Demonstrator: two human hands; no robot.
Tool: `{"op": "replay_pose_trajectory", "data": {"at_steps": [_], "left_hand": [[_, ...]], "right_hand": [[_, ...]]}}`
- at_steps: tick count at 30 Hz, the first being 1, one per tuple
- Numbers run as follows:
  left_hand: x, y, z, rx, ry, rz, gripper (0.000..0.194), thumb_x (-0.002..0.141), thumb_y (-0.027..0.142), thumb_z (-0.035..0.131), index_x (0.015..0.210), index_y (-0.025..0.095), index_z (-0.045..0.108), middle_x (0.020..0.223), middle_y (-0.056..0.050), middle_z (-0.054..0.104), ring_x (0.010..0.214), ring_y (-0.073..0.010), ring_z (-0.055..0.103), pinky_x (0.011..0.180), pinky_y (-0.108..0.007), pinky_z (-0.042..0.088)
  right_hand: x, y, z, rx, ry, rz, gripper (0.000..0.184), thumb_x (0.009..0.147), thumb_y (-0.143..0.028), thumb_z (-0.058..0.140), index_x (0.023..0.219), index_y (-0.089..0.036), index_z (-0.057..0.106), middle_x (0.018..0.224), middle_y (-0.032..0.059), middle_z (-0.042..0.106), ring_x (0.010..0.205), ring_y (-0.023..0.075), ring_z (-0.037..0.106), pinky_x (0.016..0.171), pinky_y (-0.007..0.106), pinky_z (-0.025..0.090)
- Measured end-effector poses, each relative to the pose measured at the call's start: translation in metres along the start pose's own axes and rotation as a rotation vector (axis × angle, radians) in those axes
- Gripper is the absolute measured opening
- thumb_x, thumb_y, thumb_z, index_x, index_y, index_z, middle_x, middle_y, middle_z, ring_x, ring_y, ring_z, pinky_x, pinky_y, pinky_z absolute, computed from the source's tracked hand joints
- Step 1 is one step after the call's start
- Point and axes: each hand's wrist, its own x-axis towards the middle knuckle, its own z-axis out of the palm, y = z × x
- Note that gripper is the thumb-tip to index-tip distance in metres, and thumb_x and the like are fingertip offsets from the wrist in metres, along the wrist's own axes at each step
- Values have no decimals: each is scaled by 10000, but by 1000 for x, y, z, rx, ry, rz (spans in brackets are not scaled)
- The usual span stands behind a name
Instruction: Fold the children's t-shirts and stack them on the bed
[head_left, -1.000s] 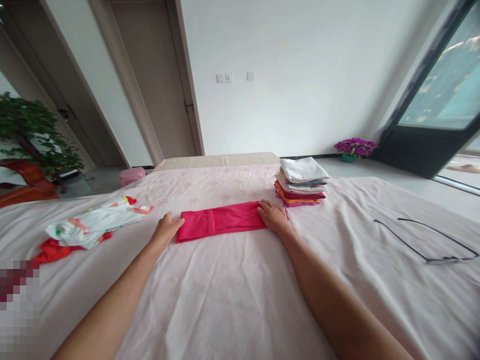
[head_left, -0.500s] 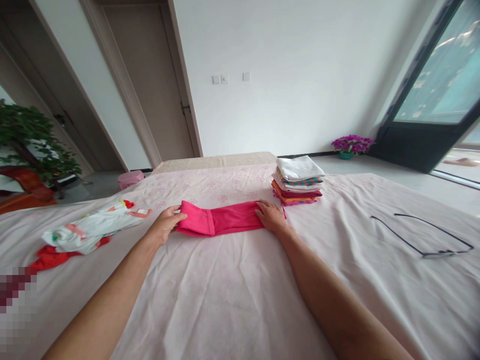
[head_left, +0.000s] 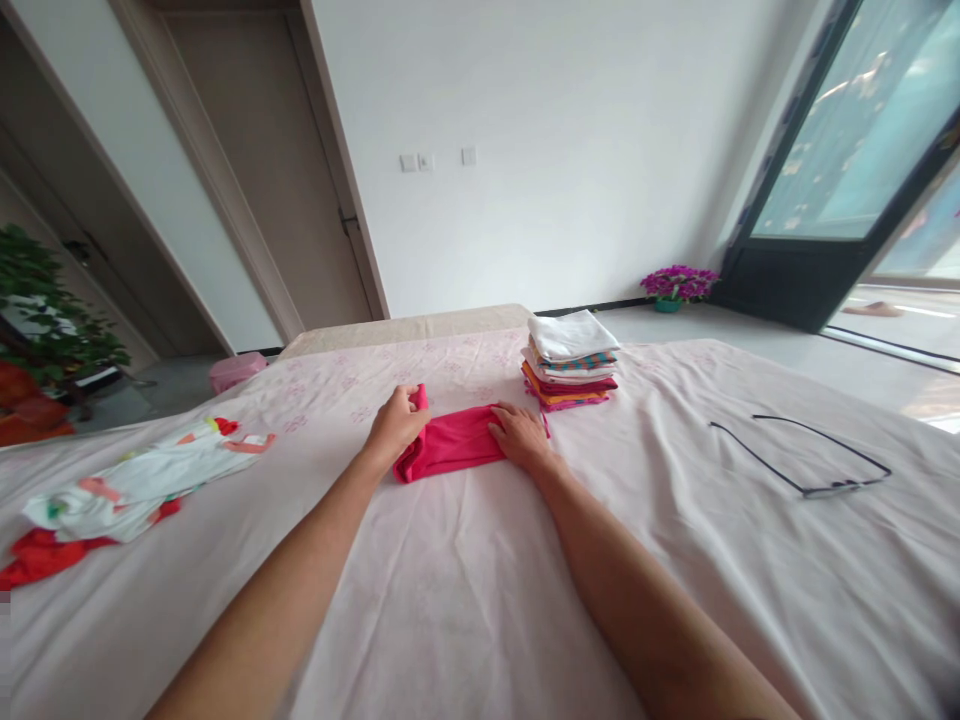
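A bright pink folded garment (head_left: 463,440) lies on the bedsheet in front of me; its exact kind does not show. My left hand (head_left: 399,425) pinches the left end, which is lifted and turned up, with a fold standing at the fingers. At the other end, my right hand (head_left: 519,434) lies with its fingers flat on the cloth. A thin pink strip pokes out beyond the right fingers. Just past that hand stands a stack of folded clothes (head_left: 571,375), with a white piece on top.
The pale sheet (head_left: 420,620) has wrinkles. To the left lie loose white and red clothes (head_left: 150,480). Dark-framed glasses (head_left: 825,490) rest on the right. Behind are a pink stool (head_left: 237,371), purple flowers (head_left: 679,283) and a leafy plant (head_left: 45,300).
My left hand has moved rightward, lifting the garment's left end and folding it inward, so the garment looks shorter. My right hand stays on the other end. The view has shifted slightly right.
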Motion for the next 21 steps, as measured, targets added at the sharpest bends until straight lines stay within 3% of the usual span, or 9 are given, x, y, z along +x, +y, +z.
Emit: {"op": "replay_pose_trajectory", "data": {"at_steps": [5, 8, 11, 15, 18, 21], "left_hand": [[5, 8, 55, 48, -14, 60, 486, 718, 184, 666, 1197, 181, 584, 811, -35, 699, 733, -179, 654, 678, -265, 453], [3, 3, 73, 3, -57, 92, 416, 800, 238, 610, 1206, 149, 585, 840, -55, 725, 714, -162, 678, 684, -261, 499], [3, -9, 66, -33, 0, 137, 376, 864, 220, 503, 1222, 136, 583, 1002, -92, 735, 856, -155, 704, 803, -268, 528], [0, -26, 34, -9, 95, 213, 331, 888, 210, 436, 1145, 172, 641, 1164, -89, 708, 1106, -179, 652, 1013, -328, 470], [-14, -36, 20, 30, 74, 280, 302, 897, 301, 496, 1128, 201, 662, 1209, -75, 690, 1173, -212, 614, 1076, -382, 429], [-33, -47, 19, 165, 36, 438, 329, 852, 337, 606, 1150, 204, 652, 1204, -80, 666, 1180, -236, 587, 1095, -415, 410]], "right_hand": [[-1, -1, -3, -2, 12, -11, 443, 981, -385, 396, 1378, -259, 544, 1457, 50, 519, 1282, 234, 498, 1096, 355, 305], [-2, -2, -7, 3, 3, -12, 440, 975, -374, 406, 1376, -260, 547, 1455, 46, 522, 1269, 238, 509, 1083, 349, 317], [-2, -3, -9, 9, 5, 7, 427, 977, -344, 403, 1367, -260, 557, 1450, 52, 529, 1259, 236, 517, 1063, 350, 337], [-2, -9, -10, 3, 133, 0, 391, 972, -284, 429, 1324, -228, 591, 1430, 80, 548, 1287, 249, 486, 1104, 408, 285], [-3, -20, -12, 42, 201, -111, 375, 968, -276, 464, 1313, -218, 598, 1399, 84, 578, 1305, 247, 467, 1134, 425, 242], [-5, -31, -12, 116, 185, -251, 365, 973, -289, 473, 1305, -212, 603, 1335, 85, 622, 1231, 224, 525, 1100, 384, 302]]}}
